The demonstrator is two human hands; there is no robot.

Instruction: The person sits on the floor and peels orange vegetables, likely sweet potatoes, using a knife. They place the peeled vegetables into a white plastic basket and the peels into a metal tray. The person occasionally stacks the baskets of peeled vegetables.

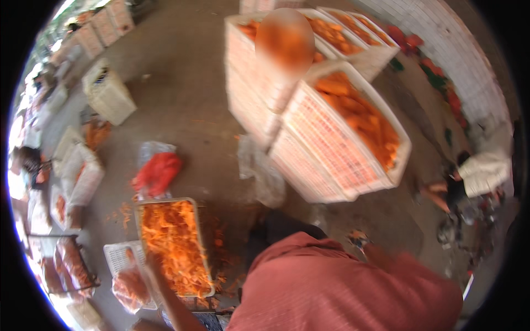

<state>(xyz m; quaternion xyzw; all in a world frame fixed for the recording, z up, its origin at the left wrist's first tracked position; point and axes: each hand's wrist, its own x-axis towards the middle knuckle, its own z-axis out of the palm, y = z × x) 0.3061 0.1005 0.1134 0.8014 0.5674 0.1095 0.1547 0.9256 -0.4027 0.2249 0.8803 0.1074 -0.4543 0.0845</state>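
A blurred bare forearm, which I take for mine, reaches up from the bottom left. It ends in my left hand (152, 261), by the left rim of a shallow crate (201, 240) heaped with orange carrot peelings (172, 244). Its fingers are too smeared to tell whether they hold anything. On the other side, my right hand (358, 239) is low beside my red shirt (331, 285), above the floor. Something multicoloured shows at it, and I cannot make out whether it is a covering or a held item.
Stacked white plastic crates (331, 140) full of carrots (352, 111) stand ahead. A red bag (159, 173) and clear plastic sheeting (265, 178) lie on the floor. Beside the peelings are a white basket (118, 252) and a plastic bag (131, 287). A person (451, 186) is at right.
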